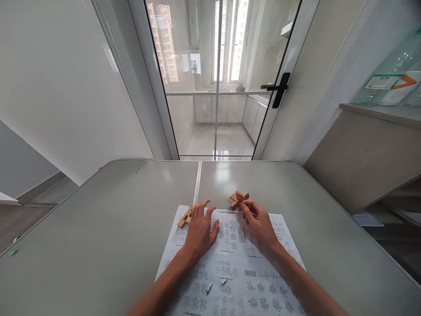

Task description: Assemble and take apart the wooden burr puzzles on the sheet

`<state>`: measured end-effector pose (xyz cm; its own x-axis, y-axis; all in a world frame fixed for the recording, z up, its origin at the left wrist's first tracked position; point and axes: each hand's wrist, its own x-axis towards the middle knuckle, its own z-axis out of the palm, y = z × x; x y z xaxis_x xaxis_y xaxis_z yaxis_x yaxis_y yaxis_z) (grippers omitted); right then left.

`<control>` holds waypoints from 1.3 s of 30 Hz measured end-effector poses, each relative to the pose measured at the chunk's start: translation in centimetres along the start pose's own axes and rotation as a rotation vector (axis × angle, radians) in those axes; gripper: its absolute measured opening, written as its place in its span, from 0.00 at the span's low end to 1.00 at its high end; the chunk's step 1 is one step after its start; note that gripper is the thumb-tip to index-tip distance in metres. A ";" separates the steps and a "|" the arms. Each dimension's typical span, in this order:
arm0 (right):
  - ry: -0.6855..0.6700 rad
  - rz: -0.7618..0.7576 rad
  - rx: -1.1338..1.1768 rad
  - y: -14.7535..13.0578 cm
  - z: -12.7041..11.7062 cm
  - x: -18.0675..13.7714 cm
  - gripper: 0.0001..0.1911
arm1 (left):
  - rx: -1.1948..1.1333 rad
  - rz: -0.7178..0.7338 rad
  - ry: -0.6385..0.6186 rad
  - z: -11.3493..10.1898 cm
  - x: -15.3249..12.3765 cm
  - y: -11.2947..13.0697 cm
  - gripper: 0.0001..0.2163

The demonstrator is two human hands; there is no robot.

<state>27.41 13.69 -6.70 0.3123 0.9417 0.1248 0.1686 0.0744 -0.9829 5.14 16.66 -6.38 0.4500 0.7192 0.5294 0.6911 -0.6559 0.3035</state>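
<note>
A wooden interlocking burr puzzle point(237, 197), its bars crossing one another, stands at the top edge of a printed instruction sheet point(226, 250). The fingertips of my right hand point(261, 226) pinch its near right side. To the left, my left hand point(200, 228) hovers over or rests on the sheet, fingers apart and holding nothing. Just beyond that hand lie several loose wooden puzzle pieces point(182, 220), partly hidden by it. Small line drawings of assembly steps cover the paper, and my forearms hide parts of it.
The grey table point(98, 245) has a pale seam point(198, 180) running away from me. Behind it stands a glass door point(217, 109) with a black handle point(279, 90). Wrapped plastic bottles point(391, 85) sit on a ledge at right. A small green object point(12, 253) lies near the left edge.
</note>
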 end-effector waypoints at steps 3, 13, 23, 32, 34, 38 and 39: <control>-0.057 -0.024 0.068 -0.7 0.1 -0.4 0.23 | -0.076 0.009 -0.023 -0.2 0.0 0.2 0.17; -0.053 -0.186 -0.069 -1.7 0.1 -1.7 0.15 | -0.325 0.038 -0.139 -0.9 -0.2 0.9 0.43; 0.011 -0.642 -0.381 -1.0 0.4 -2.6 0.08 | -0.345 0.090 -0.169 -1.0 -0.3 1.1 0.46; -0.101 -0.669 -0.495 -0.3 1.0 -2.1 0.11 | -0.318 0.124 -0.064 -1.4 -0.2 1.5 0.44; -0.171 -0.630 -0.492 -0.4 1.0 -1.9 0.12 | -0.308 0.135 -0.091 -1.2 -0.2 1.4 0.43; -0.276 -0.640 -0.503 -1.2 0.8 -2.0 0.15 | -0.299 0.140 -0.142 -0.9 -0.1 1.3 0.41; -0.298 -0.643 -0.501 -1.4 0.7 -2.1 0.15 | -0.301 0.138 -0.150 -0.9 -0.1 1.3 0.41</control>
<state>25.84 11.86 -5.64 -0.2311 0.8183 0.5263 0.6425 0.5346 -0.5490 5.50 15.51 -5.36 0.6207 0.6304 0.4662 0.4305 -0.7710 0.4692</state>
